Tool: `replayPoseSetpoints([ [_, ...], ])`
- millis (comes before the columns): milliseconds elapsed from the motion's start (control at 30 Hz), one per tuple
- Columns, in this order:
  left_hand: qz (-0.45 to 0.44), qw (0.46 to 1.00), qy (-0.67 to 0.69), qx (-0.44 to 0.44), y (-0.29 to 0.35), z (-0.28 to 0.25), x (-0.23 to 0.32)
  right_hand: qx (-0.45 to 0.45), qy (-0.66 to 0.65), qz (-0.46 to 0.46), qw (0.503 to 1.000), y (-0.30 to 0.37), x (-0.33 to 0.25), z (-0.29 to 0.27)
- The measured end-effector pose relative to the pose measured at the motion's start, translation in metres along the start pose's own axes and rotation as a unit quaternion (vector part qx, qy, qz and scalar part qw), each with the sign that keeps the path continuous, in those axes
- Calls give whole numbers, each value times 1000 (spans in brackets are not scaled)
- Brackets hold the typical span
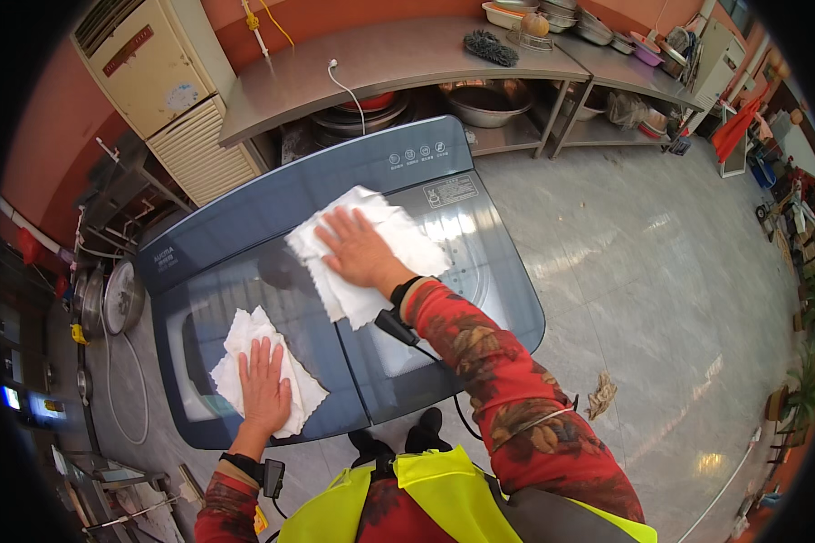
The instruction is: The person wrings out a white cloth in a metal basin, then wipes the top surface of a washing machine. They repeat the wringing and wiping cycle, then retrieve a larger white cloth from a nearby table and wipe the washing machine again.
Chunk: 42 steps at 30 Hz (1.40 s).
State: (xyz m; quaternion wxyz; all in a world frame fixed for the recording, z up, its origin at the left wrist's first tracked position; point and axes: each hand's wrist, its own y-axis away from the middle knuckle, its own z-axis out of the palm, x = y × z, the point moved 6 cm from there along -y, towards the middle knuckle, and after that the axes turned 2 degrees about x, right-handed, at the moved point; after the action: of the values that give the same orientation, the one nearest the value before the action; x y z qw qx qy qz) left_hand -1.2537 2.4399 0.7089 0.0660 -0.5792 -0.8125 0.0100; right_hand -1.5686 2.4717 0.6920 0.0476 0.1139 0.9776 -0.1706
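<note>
I'm missing the middle of the large cloth (409,237); the right hand (360,253) is covering it. The left hand (265,389) is masking part of the small cloth (302,391). The right sleeve (516,389) is blocking some near edge of the washer (231,294). Frame bottom is cutting off the vest (439,484). Panel icons (417,153) are showing too small to read.

Brightly lit centre, glare on floor (598,262) and washing machine (303,319), edges bowed, corners black
</note>
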Motion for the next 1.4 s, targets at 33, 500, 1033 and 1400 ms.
replayPoseSetpoints([
  [33,-8,1000,-3,0,3,2,-7,-2,-29,-29,999,-4,-5,3],
  [500,-211,974,-63,57,86,-7,-107,146,88,268,948,62,223,-63],
  [1033,-98,994,38,22,61,-24,-99,135,46,88,986,-97,-52,19],
  [1400,67,993,94,-37,72,-26,-111,21,-41,-119,992,-206,-328,109],
])
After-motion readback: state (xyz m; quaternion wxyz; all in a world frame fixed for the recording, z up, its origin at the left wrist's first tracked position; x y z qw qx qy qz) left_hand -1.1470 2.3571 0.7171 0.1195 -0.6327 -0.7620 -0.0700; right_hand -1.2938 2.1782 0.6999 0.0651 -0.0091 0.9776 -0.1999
